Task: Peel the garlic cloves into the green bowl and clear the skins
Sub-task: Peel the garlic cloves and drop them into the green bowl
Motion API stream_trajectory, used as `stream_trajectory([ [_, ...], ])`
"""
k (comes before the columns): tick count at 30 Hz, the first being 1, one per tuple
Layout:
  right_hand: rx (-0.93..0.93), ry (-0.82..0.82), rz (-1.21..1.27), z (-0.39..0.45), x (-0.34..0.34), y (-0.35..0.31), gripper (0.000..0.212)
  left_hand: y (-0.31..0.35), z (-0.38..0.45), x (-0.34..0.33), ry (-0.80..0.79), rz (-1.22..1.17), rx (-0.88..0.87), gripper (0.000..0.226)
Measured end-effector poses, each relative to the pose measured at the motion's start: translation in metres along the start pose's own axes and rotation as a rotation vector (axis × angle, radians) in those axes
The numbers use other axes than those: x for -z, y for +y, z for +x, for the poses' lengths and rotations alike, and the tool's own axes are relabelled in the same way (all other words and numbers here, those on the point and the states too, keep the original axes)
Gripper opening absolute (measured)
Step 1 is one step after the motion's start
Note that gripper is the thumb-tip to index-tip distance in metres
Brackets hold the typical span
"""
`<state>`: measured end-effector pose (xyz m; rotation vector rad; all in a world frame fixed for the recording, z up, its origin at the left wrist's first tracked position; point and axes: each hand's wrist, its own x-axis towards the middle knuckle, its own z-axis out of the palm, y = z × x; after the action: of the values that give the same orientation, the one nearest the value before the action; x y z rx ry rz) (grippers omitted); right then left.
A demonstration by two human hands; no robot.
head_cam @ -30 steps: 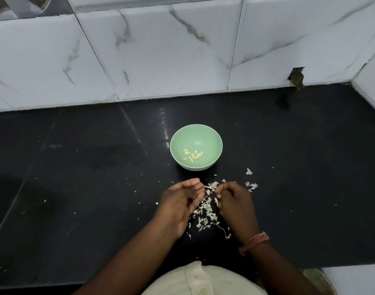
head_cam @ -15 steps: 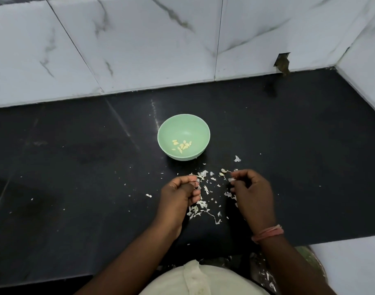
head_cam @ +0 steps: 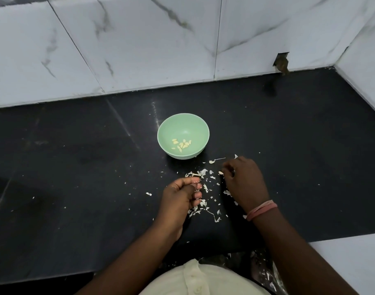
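Nearest me, my left hand (head_cam: 180, 198) curls its grip round a scrap of garlic skin, just short of the green bowl (head_cam: 200, 126). My right hand (head_cam: 243, 182), wearing one pink wristband (head_cam: 261, 209), has fingers bent; what they pinch I cannot tell. Garlic skins (head_cam: 203, 189), too many to count, litter the black worktop (head_cam: 76, 167) between them. Beyond sits the one bowl, holding about ten peeled cloves (head_cam: 182, 144).

Cloves (head_cam: 181, 144) in bowl (head_cam: 200, 126), skins (head_cam: 205, 189) before.
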<state>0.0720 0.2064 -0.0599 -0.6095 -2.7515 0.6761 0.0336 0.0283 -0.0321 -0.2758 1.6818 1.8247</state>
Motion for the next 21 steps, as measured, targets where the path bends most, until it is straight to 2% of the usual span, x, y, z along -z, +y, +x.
stream_trajectory([
  [2, 0.011, -0.104, -0.038, 0.001, -0.004, -0.001, 0.014, 0.001, -0.001, 0.0, 0.007, 0.001, -0.002, 0.017],
  [4, 0.03, -0.142, -0.07, 0.001, -0.011, -0.001, 0.019, 0.001, -0.001, -0.001, 0.01, 0.005, 0.0, 0.017],
  [11, 0.032, -0.05, -0.028, -0.008, 0.001, -0.015, 0.015, -0.001, -0.005, -0.001, 0.01, 0.015, 0.01, 0.016],
  [14, -0.05, -0.063, 0.161, -0.02, 0.01, -0.028, 0.013, -0.003, -0.006, -0.001, -0.006, -0.004, -0.002, 0.014],
  [18, -0.262, -0.144, 0.557, -0.054, 0.012, -0.059, 0.01, -0.008, -0.007, 0.0, -0.047, -0.057, 0.036, 0.013],
  [21, -0.358, -0.133, 0.624, -0.067, 0.003, -0.062, 0.014, -0.012, -0.007, 0.005, -0.036, -0.048, 0.069, 0.012],
])
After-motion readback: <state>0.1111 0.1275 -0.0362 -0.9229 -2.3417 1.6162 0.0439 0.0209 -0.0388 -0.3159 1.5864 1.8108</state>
